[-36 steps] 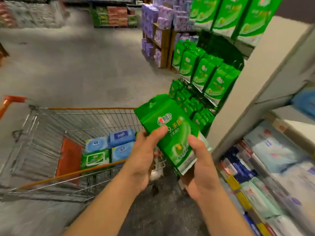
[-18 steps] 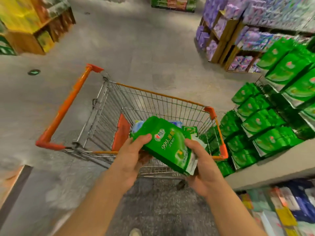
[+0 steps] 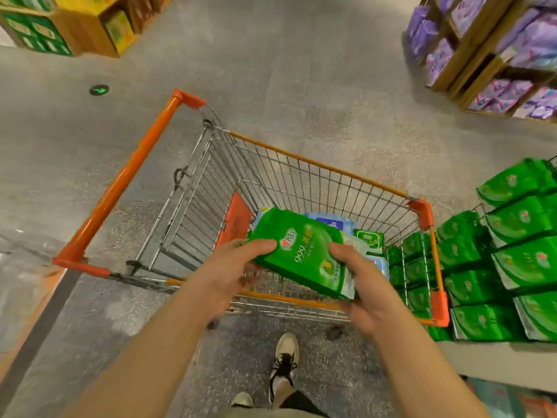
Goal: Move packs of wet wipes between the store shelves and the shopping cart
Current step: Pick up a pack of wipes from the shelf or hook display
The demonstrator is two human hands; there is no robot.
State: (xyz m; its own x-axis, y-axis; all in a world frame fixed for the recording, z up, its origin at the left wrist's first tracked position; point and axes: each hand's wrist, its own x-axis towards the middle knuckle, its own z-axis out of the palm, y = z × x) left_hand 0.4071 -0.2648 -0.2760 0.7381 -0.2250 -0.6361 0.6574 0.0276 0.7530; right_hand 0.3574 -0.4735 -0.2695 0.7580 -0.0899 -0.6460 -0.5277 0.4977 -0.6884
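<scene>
Hands [image 3: 229,276] [image 3: 366,292] grip glossy flat green pack [image 3: 304,254] above wire cart [image 3: 301,173].

The speckled grey concrete floor [image 3: 301,70] spread out under me, with a small round green floor marker [image 3: 99,90] off to my left. Wooden display crates of purple packs [image 3: 482,49] stood far right, and yellow and green cardboard boxes on a wooden stand [image 3: 69,25] sat in the far left corner. Lighting was kinda dim and even.
</scene>
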